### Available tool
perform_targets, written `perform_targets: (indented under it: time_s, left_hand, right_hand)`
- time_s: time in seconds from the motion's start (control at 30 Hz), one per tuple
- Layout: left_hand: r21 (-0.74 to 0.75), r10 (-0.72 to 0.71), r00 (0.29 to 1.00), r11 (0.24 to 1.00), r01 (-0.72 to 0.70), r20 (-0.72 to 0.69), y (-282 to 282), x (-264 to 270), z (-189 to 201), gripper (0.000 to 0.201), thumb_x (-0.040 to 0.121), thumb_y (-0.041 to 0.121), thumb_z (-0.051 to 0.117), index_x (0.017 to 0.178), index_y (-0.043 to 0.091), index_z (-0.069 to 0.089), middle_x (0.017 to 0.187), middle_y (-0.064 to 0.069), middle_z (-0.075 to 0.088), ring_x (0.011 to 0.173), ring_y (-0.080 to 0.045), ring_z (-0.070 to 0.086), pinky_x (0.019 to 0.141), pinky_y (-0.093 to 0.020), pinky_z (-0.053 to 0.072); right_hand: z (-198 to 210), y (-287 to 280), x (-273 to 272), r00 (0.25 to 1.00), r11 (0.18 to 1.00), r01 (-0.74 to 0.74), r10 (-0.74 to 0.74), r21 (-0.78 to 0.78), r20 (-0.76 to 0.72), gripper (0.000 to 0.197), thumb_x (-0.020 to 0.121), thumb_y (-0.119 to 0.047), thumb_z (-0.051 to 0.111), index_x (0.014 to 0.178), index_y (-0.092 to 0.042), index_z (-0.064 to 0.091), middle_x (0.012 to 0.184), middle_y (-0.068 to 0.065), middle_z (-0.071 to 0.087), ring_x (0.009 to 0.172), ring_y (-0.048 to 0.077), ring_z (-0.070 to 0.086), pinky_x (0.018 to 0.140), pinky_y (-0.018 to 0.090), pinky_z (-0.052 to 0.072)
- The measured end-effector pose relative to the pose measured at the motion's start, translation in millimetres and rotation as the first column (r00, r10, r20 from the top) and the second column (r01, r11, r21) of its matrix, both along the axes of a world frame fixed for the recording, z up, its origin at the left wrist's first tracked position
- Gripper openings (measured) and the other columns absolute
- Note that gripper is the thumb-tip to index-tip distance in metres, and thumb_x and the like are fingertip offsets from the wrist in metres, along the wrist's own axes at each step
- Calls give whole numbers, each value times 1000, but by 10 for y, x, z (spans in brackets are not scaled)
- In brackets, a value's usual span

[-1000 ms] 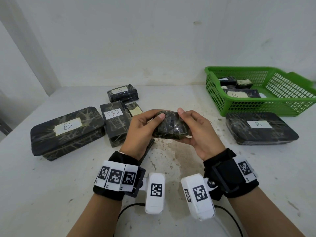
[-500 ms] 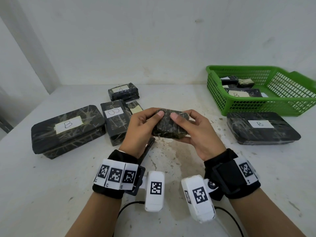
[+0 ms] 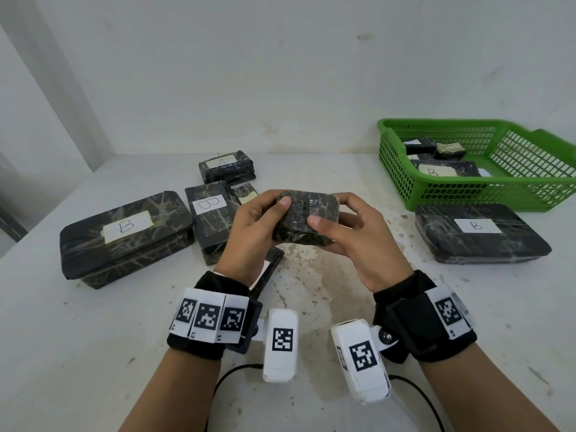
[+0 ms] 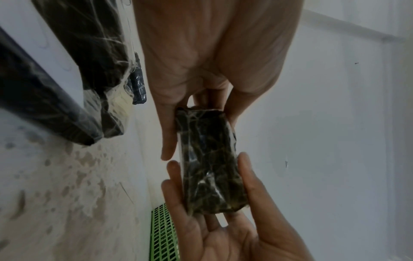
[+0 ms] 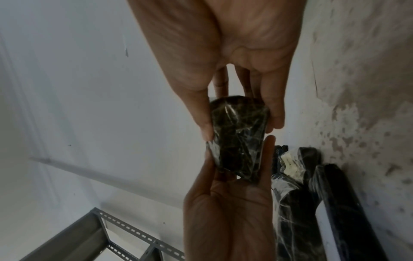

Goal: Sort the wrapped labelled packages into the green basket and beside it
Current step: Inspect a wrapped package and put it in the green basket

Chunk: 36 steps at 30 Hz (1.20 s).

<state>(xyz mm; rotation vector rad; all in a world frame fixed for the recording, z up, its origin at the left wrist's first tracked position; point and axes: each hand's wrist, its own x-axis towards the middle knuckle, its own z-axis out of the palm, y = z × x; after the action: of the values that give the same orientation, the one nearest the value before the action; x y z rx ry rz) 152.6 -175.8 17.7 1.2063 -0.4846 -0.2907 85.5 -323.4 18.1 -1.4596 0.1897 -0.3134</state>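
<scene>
Your left hand (image 3: 249,232) and your right hand (image 3: 358,241) both hold one small wrapped package (image 3: 307,218) up above the middle of the tabletop (image 3: 93,338). Your left thumb sits on its top left corner and your left fingers curl under it. Your right thumb presses on its front side and your right fingers wrap round the far end. In the left wrist view the small wrapped package (image 4: 210,164) is pinched from both ends, and the right wrist view shows it (image 5: 239,137) the same way. You cannot see a label on it from here.

On the left side of the tabletop lies a big package marked B (image 3: 127,236). Just beside it on the right is a smaller package marked B (image 3: 210,219), and a thin dark package (image 3: 268,269) pokes out from under your left wrist. Near the back edge sits a package marked A (image 3: 227,166).

The green basket (image 3: 467,194) stands at the back right corner. Some wrapped packages lie inside it, and one shows a B (image 3: 442,171). In front of the basket, close to its wall, lies a flat package marked B (image 3: 480,233). Nothing lies between your hands and the basket.
</scene>
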Motion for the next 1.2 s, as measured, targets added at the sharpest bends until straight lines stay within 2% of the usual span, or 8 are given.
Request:
perform_targets:
  time_s: [0.43, 0.53, 0.63, 0.73, 0.8, 0.97, 1.07, 1.2]
  left_hand:
    - [-42, 17, 999, 999, -19, -35, -32, 1, -34, 27, 87, 20, 58, 111, 7, 61, 114, -21, 63, 101, -26, 66, 80, -38, 57]
    - [28, 43, 995, 999, -41, -90, -38, 6, -32, 43, 85, 38, 60, 124, 19, 55, 121, -10, 63, 106, -22, 64, 86, -39, 53]
    - [83, 33, 987, 996, -19, -159, -31, -3, -2, 48, 86, 57, 60, 117, 21, 57, 112, -1, 66, 106, -23, 67, 90, -44, 56]
    - [52, 40, 988, 998, -33, -149, -39, -15, 23, 36, 94, 35, 53, 113, 6, 62, 102, -5, 70, 97, -19, 70, 79, -38, 61]
    - [31, 78, 990, 997, -74, -115, -29, -5, 24, 31, 94, 23, 57, 117, 4, 63, 105, -9, 69, 96, -17, 69, 75, -32, 60]
    - [35, 101, 995, 994, -101, -10, 28, 16, 3, 47, 74, 33, 76, 118, 19, 65, 121, -9, 67, 108, -22, 66, 90, -45, 55]
    - [43, 89, 994, 995, -92, 58, 40, 12, -5, 60, 68, 37, 75, 124, 21, 62, 127, -4, 64, 117, -29, 62, 95, -44, 54]
    - [68, 21, 1000, 997, -21, -5, 24, 24, -13, 60, 74, 46, 73, 131, 33, 56, 134, -9, 56, 121, -25, 60, 95, -44, 52]
  right_hand:
    - [-6, -70, 32, 999, 995, -18, 13, 97, 48, 72, 67, -26, 78, 134, -13, 56, 116, 10, 71, 107, 22, 69, 93, 42, 56]
    - [-26, -71, 40, 996, 997, 1, -8, 81, 93, 64, 73, -14, 77, 133, -10, 57, 120, 5, 67, 112, 20, 66, 94, 35, 55]
    - [-35, -109, 48, 992, 997, -38, 28, 73, 126, 63, 78, 4, 73, 135, -13, 55, 122, 1, 64, 117, 17, 63, 93, 30, 54]
    - [-39, -113, 47, 985, 996, -81, 73, 46, 156, 57, 77, 10, 70, 128, -13, 59, 123, 2, 65, 119, 13, 61, 89, 25, 53]
    - [-29, -103, 44, 982, 995, -89, 82, 33, 173, 53, 78, 6, 72, 126, -14, 60, 126, 3, 64, 123, 12, 58, 91, 25, 52]
    - [37, -71, 25, 992, 986, -122, 120, 115, 24, 70, 71, -50, 67, 134, -20, 55, 125, 5, 65, 117, 18, 63, 92, 31, 55]
    - [35, -52, 14, 991, 977, -135, 132, 167, 29, 52, 79, -39, 66, 123, -10, 63, 111, 9, 72, 107, 28, 69, 78, 32, 60]
    - [48, -69, 8, 988, 964, -145, 128, 223, 91, 45, 81, -26, 66, 122, -7, 64, 112, 14, 71, 108, 27, 69, 79, 29, 59]
